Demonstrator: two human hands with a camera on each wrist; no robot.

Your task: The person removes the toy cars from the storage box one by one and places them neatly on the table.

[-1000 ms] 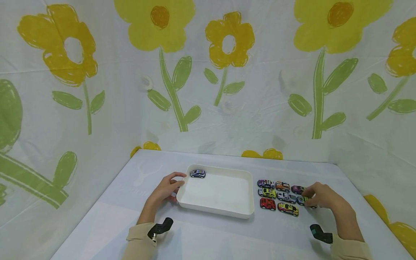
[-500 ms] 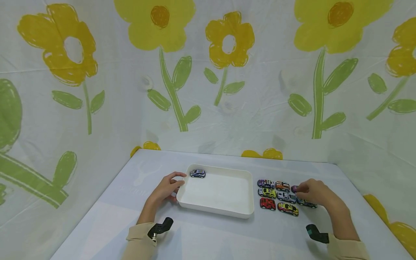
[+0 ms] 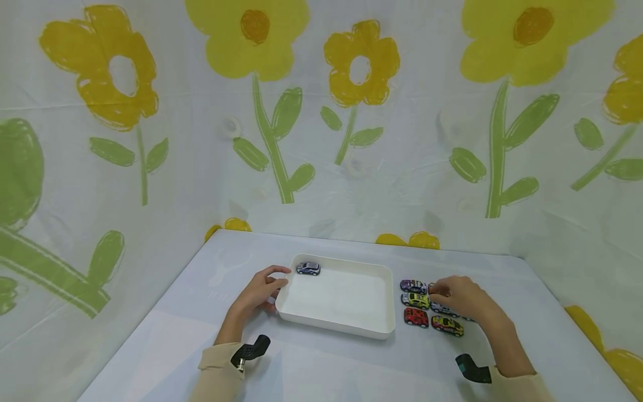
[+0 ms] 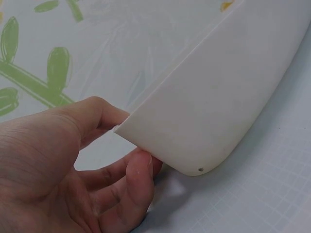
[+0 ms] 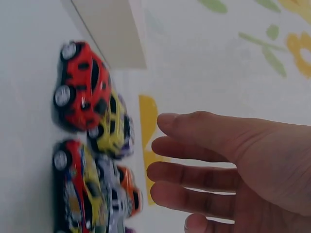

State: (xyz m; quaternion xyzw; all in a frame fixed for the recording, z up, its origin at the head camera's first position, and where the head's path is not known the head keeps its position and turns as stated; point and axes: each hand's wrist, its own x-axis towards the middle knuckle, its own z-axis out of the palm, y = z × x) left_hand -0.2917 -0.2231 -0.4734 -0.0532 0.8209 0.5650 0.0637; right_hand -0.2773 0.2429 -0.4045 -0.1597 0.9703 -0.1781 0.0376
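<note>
A white shallow tray (image 3: pixel 334 328) stands on the table, with one blue-and-silver toy car (image 3: pixel 308 268) in its far left corner. My left hand (image 3: pixel 258 290) grips the tray's left end, one finger over the rim and others curled against the outer wall. My right hand (image 3: pixel 464 298) hovers over the toy cars right of the tray, fingers extended and holding nothing in the right wrist view. Visible are a purple car (image 3: pixel 413 286), a yellow car (image 3: pixel 414 300), a red car (image 3: pixel 416 317) and a red-and-yellow car (image 3: pixel 447 325). The hand partly hides an orange car (image 5: pixel 133 194) and others.
Pale cloth covers the table (image 3: pixel 351 368). A flower-printed curtain (image 3: pixel 412 184) rises behind and at both sides. Black wrist-worn devices sit at both sleeves, the left one (image 3: pixel 251 350) near the tray and the right one (image 3: pixel 472 369) below the cars.
My right hand has moved left across the cars, from the rightmost ones to above the orange and silver ones. The left hand and tray stay in place; the head view has shifted slightly.
</note>
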